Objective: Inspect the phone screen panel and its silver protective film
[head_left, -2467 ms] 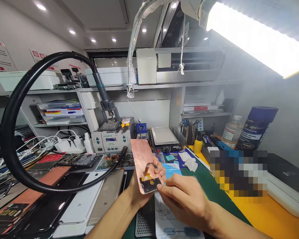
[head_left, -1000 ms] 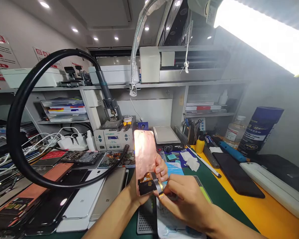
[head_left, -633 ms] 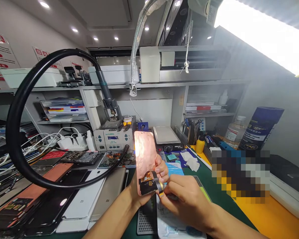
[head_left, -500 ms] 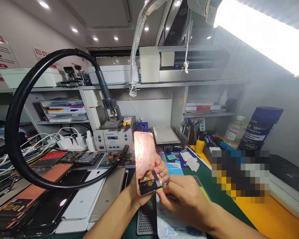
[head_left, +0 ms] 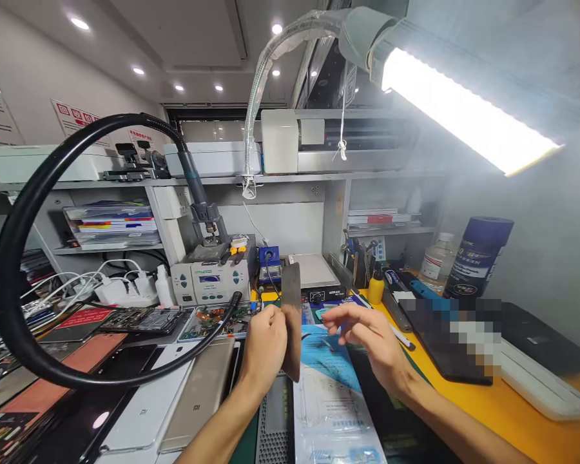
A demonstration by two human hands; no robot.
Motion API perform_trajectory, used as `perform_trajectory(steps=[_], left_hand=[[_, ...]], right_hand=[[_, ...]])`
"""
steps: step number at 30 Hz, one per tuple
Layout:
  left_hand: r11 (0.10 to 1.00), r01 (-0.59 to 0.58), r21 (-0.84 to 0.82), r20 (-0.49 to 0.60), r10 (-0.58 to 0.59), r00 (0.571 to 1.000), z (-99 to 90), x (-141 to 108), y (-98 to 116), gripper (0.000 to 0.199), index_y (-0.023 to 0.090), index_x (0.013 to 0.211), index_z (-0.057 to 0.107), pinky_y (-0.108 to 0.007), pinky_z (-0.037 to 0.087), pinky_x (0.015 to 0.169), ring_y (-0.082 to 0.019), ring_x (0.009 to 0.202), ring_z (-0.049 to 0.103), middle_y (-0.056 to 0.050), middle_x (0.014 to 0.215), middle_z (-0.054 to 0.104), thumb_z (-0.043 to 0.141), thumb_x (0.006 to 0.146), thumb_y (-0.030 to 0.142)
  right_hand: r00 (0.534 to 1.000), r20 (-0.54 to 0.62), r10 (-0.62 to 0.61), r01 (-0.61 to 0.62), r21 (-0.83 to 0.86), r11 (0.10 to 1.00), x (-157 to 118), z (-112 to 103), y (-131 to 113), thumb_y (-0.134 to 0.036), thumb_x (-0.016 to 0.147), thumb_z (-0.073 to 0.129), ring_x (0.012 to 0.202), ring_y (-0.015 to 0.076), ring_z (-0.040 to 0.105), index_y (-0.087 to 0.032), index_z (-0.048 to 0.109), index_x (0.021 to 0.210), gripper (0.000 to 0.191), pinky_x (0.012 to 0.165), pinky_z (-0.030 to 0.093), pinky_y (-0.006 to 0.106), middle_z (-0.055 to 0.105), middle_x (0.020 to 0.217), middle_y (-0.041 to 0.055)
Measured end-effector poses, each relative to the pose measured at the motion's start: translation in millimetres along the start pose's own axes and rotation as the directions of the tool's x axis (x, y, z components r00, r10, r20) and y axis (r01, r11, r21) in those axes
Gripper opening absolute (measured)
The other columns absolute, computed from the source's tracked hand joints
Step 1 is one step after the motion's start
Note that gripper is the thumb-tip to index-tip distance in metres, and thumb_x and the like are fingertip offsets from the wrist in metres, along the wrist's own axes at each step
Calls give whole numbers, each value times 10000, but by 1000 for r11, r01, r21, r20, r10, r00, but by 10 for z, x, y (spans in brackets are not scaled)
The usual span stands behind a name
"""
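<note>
My left hand (head_left: 265,351) is closed on a thin phone screen panel (head_left: 292,322), which stands upright and is turned nearly edge-on, with a dark brownish face showing. My right hand (head_left: 367,335) is to the right of the panel, apart from it, fingers spread and partly curled, holding nothing. Under the hands lies a blue and white printed packet (head_left: 336,403) on the bench. Left of my left forearm rest a gold phone back (head_left: 200,393) and a white one (head_left: 149,399). The panel's copper side is hidden.
A rework station (head_left: 212,280) with a looping black hose (head_left: 4,258) stands at back left. A parts tray (head_left: 188,328) lies before it. A yellow bottle (head_left: 376,289), spray can (head_left: 478,258) and lit lamp (head_left: 464,113) are to the right.
The panel has turned from its copper face to nearly edge-on in my left hand. My right hand has let go of its lower edge and moved right and up, opening. The view has shifted.
</note>
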State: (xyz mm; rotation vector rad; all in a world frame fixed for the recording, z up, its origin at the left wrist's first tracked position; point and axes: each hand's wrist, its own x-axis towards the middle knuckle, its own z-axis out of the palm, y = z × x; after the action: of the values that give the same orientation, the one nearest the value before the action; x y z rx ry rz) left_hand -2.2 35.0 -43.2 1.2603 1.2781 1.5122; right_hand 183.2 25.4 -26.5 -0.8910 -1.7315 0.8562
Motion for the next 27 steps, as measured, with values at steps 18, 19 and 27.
perform_trajectory(steps=[18,19,27], left_hand=[[994,-28,-110,305,61,950,10,-126,192,263,170,906,622,-181,314,386,-79,510,433,22,720,592,676,776,392],[992,-18,-128,291,55,955,4,-112,191,266,168,888,619,-181,314,383,-73,489,409,34,682,566,670,783,408],[972,19,-232,196,28,980,-60,-41,205,306,153,682,610,-179,287,400,-67,482,386,44,565,476,636,813,428]], right_hand=[[960,216,180,-226,213,951,24,43,-113,-410,778,691,577,119,430,-114,639,672,319,556,344,236,519,607,-10],[952,253,170,-230,230,946,14,48,-115,-400,782,690,592,127,451,-116,649,689,302,574,360,242,536,621,-6],[926,350,141,-254,300,920,-14,68,-154,-381,785,695,628,125,473,-116,651,727,275,618,387,236,580,696,8]])
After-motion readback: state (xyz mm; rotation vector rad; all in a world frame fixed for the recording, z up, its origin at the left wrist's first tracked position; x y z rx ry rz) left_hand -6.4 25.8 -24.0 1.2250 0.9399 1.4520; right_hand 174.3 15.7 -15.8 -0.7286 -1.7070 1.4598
